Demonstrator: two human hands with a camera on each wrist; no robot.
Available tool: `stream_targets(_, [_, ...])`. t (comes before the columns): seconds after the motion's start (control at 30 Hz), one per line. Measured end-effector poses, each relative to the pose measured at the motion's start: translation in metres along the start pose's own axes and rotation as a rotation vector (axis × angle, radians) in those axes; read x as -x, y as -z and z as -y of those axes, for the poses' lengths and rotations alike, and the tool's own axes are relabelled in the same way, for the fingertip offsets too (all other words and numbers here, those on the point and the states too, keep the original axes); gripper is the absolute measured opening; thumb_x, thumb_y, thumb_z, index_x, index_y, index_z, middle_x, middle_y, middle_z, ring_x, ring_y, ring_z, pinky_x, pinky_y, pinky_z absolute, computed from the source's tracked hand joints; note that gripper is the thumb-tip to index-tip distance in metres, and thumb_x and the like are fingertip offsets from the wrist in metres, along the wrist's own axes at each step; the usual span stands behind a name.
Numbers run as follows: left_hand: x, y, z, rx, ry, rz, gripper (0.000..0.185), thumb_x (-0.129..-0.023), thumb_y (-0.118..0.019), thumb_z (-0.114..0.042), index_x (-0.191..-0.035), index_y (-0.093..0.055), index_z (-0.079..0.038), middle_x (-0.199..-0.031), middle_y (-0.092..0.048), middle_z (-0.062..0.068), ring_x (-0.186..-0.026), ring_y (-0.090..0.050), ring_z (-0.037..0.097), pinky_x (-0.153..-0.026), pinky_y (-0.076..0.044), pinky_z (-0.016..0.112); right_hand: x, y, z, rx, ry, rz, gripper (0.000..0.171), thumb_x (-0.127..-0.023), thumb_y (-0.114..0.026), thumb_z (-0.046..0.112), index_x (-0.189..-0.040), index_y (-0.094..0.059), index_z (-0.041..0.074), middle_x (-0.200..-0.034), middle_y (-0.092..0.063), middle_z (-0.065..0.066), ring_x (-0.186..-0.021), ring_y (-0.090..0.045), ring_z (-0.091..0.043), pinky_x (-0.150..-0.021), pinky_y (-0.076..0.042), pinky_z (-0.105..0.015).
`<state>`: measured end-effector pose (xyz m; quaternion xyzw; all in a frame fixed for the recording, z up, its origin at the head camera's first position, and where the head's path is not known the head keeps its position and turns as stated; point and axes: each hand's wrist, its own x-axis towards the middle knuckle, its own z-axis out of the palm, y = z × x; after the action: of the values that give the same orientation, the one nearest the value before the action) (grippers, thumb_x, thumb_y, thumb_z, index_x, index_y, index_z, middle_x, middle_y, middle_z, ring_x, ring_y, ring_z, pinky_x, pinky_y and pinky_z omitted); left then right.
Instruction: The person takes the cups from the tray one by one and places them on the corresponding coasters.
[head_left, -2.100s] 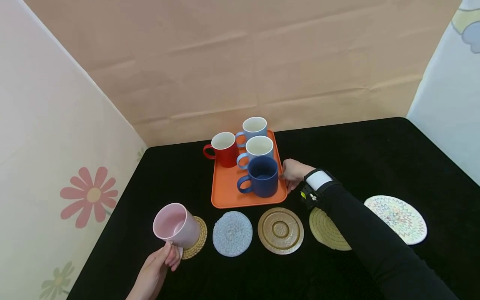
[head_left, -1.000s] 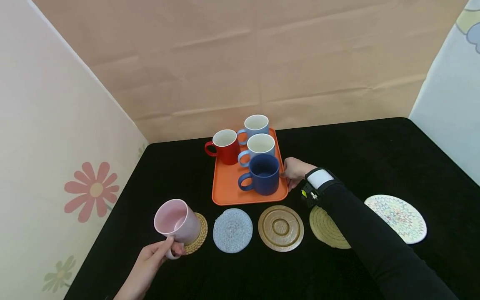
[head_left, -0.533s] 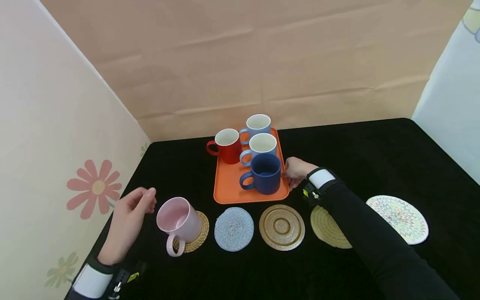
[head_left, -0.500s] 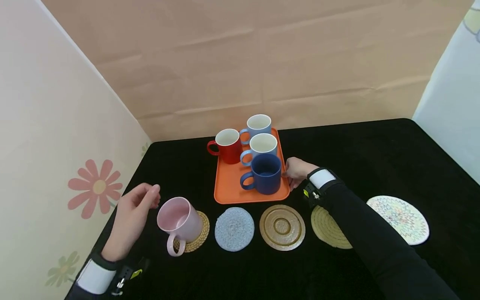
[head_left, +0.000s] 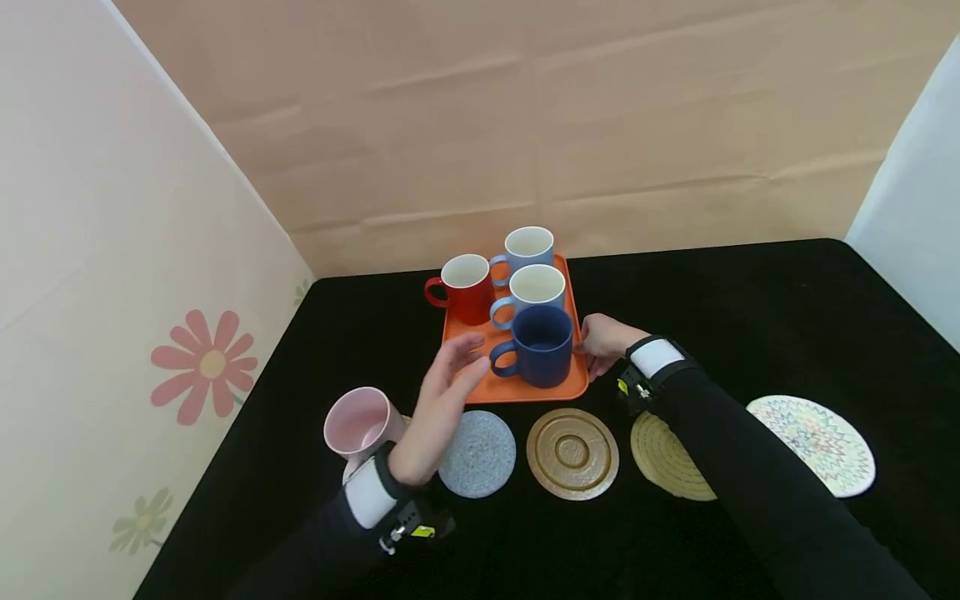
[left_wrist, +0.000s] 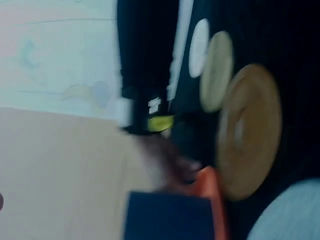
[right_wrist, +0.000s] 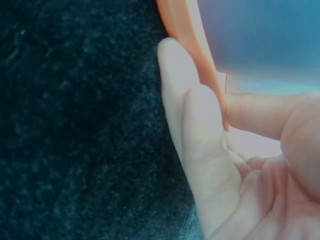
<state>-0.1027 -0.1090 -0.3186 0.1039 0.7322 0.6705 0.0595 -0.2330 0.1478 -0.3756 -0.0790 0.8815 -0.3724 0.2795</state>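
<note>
Left hand (head_left: 442, 400), fingers spread, just left of the dark blue mug (head_left: 542, 345) at frame centre. Right hand (head_left: 602, 343) pinching the orange tray (head_left: 480, 387) rim.

Head overlooks; wrists close, left perhaps blurred.

A black-clothed table (head_left: 787, 308) carries an orange tray (head_left: 480, 390) by the right hand (head_left: 602, 343), and coasters nearer
</note>
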Motion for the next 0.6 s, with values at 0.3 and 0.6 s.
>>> stream_targets(0.3, [-0.028,-0.027,0.034,-0.065,0.121,-0.03,0.062,-0.1,-0.053,-0.03,-0.151,-0.026,-0.007,-0.155,-0.023,0.013,-0.139,-0.022,0.033,-0.109,-0.022,0.06,0.0,0.0,-0.001,0.022,0.01,-0.018,0.023,-0.099,-0.051,0.002,-0.079,-0.06,-0.007,-0.064,-0.067,-0.013,-0.05,-0.065,-0.015,-0.051,-0.054,-0.025])
stream_targets(0.6, [-0.035,-0.028,0.045,-0.097,0.132,0.017,0.051,-0.101,-0.052,-0.022,-0.142,-0.036,0.003,-0.139,-0.038,0.019,-0.127,-0.038,0.035,-0.105,-0.034,0.052,-0.001,0.0,-0.001,-0.006,-0.022,-0.013,0.015,-0.099,-0.051,0.002,-0.088,-0.055,-0.007,-0.067,-0.067,-0.013,-0.053,-0.066,-0.017,-0.052,-0.054,-0.026])
